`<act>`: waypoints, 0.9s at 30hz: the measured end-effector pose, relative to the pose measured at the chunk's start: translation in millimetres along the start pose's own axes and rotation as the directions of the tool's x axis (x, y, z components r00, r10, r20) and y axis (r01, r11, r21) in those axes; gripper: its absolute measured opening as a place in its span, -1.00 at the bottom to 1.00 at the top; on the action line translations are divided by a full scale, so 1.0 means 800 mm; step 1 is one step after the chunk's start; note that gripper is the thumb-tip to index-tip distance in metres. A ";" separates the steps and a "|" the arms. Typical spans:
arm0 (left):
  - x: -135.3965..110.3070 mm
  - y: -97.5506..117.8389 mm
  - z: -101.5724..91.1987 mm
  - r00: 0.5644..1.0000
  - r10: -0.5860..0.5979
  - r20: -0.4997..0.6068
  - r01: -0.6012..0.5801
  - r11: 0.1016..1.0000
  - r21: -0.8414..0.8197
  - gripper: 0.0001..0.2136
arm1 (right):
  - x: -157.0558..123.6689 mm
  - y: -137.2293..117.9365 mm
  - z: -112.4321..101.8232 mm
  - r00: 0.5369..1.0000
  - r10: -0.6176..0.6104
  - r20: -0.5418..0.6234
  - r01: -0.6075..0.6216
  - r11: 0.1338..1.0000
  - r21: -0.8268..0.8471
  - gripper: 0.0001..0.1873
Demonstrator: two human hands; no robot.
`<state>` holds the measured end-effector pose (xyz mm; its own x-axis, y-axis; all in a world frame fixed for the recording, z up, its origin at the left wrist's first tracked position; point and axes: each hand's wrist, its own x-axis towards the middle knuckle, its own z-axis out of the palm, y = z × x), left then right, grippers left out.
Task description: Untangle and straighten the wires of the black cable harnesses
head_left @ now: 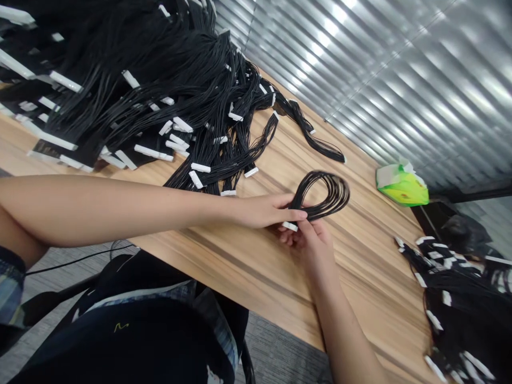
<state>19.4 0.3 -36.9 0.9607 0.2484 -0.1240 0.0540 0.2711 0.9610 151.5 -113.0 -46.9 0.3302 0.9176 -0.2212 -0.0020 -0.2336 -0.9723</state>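
Observation:
My left hand [266, 209] and my right hand [310, 240] meet over the wooden table [360, 266]. Both pinch one black wire harness [326, 192] folded into a loop, with its white connector [290, 226] showing between the fingers. The loop lies flat on the wood just beyond my fingertips. My left forearm reaches in from the left, the right one from the bottom edge.
A large heap of black harnesses with white connectors [140, 90] covers the table's far left. A smaller pile [460, 298] lies at the right edge. A green and white object [402, 184] sits by the corrugated metal wall [400, 69].

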 end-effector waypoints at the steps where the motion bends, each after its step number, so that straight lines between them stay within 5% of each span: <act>1: 0.000 -0.001 -0.002 1.000 0.004 0.000 -0.004 1.000 0.012 -0.67 | 0.001 -0.002 -0.003 0.999 0.030 0.025 -0.030 0.999 0.010 -0.60; 9: -0.006 -0.009 -0.003 0.972 0.074 -0.223 -0.040 0.987 0.156 -0.69 | 0.006 -0.018 -0.031 0.952 0.222 0.210 -0.206 0.974 -0.099 -0.56; 18: -0.001 -0.003 -0.009 0.889 0.215 -0.405 -0.168 0.974 0.150 -0.62 | 0.017 -0.011 -0.038 0.987 0.127 0.100 -0.130 0.991 0.023 -0.61; 23: 0.002 -0.003 -0.011 0.876 0.214 -0.432 -0.163 0.975 0.151 -0.73 | 0.013 -0.016 -0.034 0.972 0.155 0.174 -0.169 0.983 0.068 -0.57; 27: 0.000 -0.004 -0.005 0.936 0.179 -0.304 -0.145 0.981 0.131 -0.86 | 0.006 -0.019 -0.026 0.923 0.236 0.303 -0.287 0.948 0.136 -0.63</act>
<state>17.9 2.8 -41.1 0.8259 0.5636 -0.0188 -0.0512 0.1081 0.9928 172.9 -111.7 -31.6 0.0183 0.8897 -0.4562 -0.2247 -0.4409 -0.8690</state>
